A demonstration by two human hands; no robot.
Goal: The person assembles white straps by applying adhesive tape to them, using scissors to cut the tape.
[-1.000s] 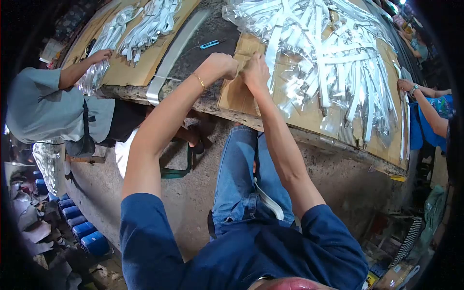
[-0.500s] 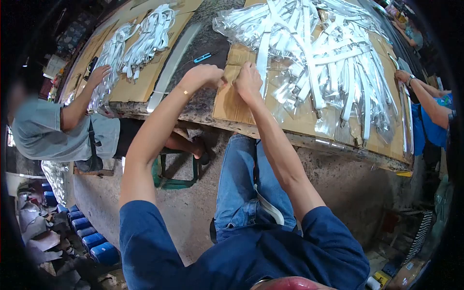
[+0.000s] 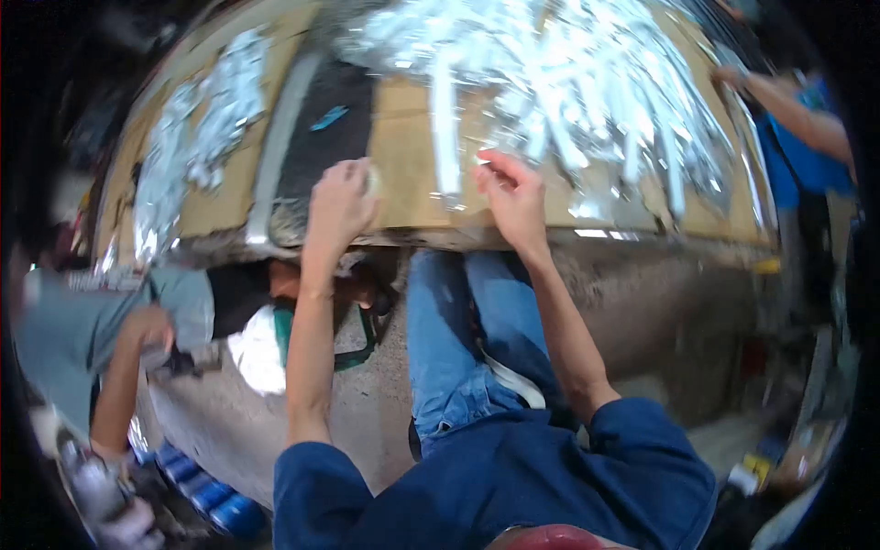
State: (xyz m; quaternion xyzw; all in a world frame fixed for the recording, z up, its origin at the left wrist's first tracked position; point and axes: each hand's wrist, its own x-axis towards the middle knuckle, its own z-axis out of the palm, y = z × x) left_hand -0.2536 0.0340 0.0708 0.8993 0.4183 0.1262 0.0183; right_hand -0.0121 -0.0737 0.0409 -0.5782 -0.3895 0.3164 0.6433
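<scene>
My left hand (image 3: 341,203) is over the table's front edge, left of the bare cardboard, its fingers curled with a small pale something at them that is too blurred to name. My right hand (image 3: 513,192) is above the cardboard (image 3: 399,156), thumb and fingers pinched round something too small to make out. Between the hands a white strap (image 3: 445,133) in clear plastic lies on the cardboard. Behind it spreads a large pile of plastic-wrapped white straps (image 3: 587,82). The whole view is smeared by motion.
A light blue tool (image 3: 328,118) lies on the dark table strip. More wrapped straps (image 3: 229,101) are at the left. A person in grey (image 3: 82,312) sits at the left; another in blue (image 3: 802,229) stands at the right. Blue containers (image 3: 234,513) sit on the floor.
My hands have moved apart and lower in view. The wrapped strap between them is more exposed. The person at the left has drawn an arm back from the table; a white bundle shows beside the stool.
</scene>
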